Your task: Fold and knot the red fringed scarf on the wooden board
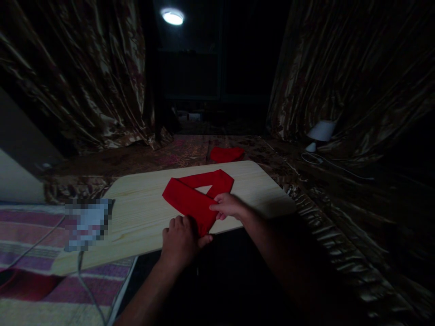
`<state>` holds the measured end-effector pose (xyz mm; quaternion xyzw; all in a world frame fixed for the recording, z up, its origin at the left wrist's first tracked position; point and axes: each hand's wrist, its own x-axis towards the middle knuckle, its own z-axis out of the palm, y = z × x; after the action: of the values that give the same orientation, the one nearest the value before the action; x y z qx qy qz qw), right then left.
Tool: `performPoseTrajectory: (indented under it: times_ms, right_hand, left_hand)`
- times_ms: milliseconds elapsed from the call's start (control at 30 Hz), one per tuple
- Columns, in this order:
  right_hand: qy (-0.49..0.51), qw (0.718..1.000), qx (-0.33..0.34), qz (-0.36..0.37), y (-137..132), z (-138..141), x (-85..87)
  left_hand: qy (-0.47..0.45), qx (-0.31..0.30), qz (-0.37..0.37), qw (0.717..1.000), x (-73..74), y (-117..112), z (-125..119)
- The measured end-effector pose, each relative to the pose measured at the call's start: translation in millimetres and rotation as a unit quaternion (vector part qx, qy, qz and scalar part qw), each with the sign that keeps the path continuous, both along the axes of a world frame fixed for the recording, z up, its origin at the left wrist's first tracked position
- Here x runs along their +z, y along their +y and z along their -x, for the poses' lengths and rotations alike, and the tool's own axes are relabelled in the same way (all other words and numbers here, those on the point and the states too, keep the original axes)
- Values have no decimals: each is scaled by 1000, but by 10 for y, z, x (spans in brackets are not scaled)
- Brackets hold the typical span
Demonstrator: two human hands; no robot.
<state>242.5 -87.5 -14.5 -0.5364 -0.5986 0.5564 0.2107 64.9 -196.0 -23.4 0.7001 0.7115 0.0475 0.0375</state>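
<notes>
A long red cloth strip lies on the pale wooden board, bent into a loop with bare wood showing through its middle. My left hand is at the strip's near end by the board's front edge, fingers curled over the cloth and thumb along the edge. On the other side, my right hand pinches the strip's right edge between thumb and fingers. Past the board's far edge sits a second piece of red cloth, bunched or folded.
A pixelated object with a cord rests at the board's left end. Under that end is a striped cloth. Patterned curtains hang behind on both sides. A small white lamp stands at the right. The room is dim.
</notes>
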Motion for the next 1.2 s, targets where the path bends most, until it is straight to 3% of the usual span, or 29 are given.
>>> performPoseTrajectory:
  times_ms: [133, 267, 533, 633, 800, 967, 1133, 1200]
  right_hand:
    - [20, 1000, -13, -12, 16, 52, -92]
    - [62, 997, -32, -12, 49, 77, -125]
    - [132, 990, 46, 22, 102, 1, -40]
    - [157, 983, 74, 55, 104, -9, 4]
    - [181, 980, 74, 47, 154, -32, 38]
    - [246, 968, 55, 15, 240, -33, -10]
    - [243, 967, 63, 29, 268, -41, -31]
    - [238, 967, 84, 43, 264, -64, -22]
  left_hand:
    - [15, 11, -16, 1000, -11, 54, -127]
    - [-2, 16, -7, 1000, 0, 125, -102]
    - [-8, -12, 74, 997, 150, 310, 73]
    - [-24, -28, 98, 994, 142, 408, 156]
    - [-153, -54, 105, 981, 85, 598, 356]
    - [-270, -106, 99, 952, 146, 728, 470]
    - [-314, -106, 103, 938, 134, 801, 490]
    - [-338, -75, 102, 932, 115, 816, 504]
